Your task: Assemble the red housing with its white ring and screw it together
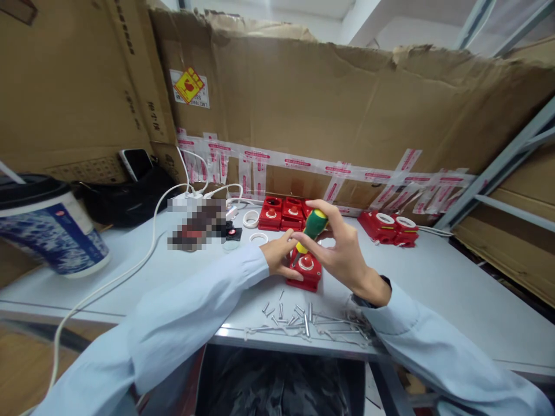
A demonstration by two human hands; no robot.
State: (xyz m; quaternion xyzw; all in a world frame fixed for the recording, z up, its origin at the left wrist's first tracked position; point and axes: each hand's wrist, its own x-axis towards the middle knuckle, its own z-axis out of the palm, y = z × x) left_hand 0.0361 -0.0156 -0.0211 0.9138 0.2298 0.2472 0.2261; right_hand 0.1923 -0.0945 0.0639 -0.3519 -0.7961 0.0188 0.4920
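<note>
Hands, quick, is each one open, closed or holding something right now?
Left hand: touching the red box; whether gripping, can't tell.
Right hand: closed on the green-and-yellow screwdriver.

Screwdriver (pixel 315 223): the handle looked smooth plastic, the shaft metal. Red unit (pixel 310 279) under it: I recorded glossy moulded plastic. Loose screws (pixel 310 312): bright bare metal. Tabletop (pixel 451 289): smooth, faintly shiny. Cardboard wall (pixel 303 98): matt brown board, roughly torn along its top; I saw glossy film tape (pixel 299 163) across it. Cup (pixel 65 234): smooth and paper-like, its lid (pixel 32 192) black plastic. Sleeves (pixel 182 312): matt cloth. Black sheeting (pixel 277 381) below: I logged crinkled, shiny plastic. Shelf frame (pixel 496 166): smooth metal.
</note>
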